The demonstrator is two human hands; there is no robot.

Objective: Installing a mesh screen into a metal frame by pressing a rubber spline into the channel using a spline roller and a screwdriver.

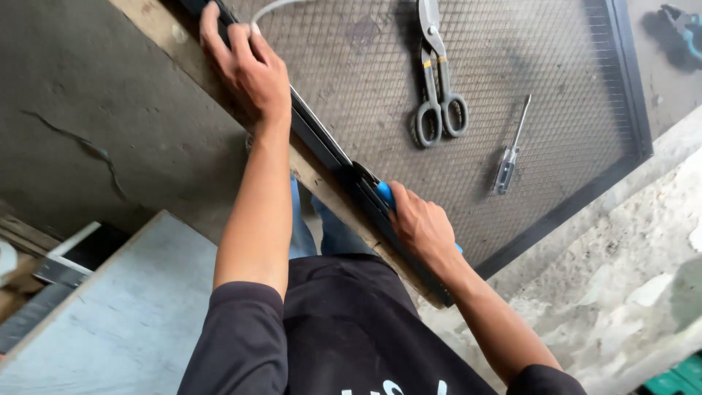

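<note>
The left hand point(248, 69) presses flat, fingers spread, on the far end of the dark frame point(329, 150) of a mesh screen point(556, 110); the right hand point(420, 227), its grip clenched around a blue-handled tool point(385, 194), works the frame's near edge. By my judgement the near stretch is in hand and the run toward the left hand remains; tin snips point(437, 88) and a screwdriver point(510, 153) lie idle on the mesh beyond the frame edge.

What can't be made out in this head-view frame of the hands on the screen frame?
- Blue-handled tool: the right hand covers most of it; its working end can't be made out.
- White cord: cut off by the top edge, near the left hand.
- Teal object: clipped by the right edge, blurred.
- Snips: tips cut off at top.
</note>
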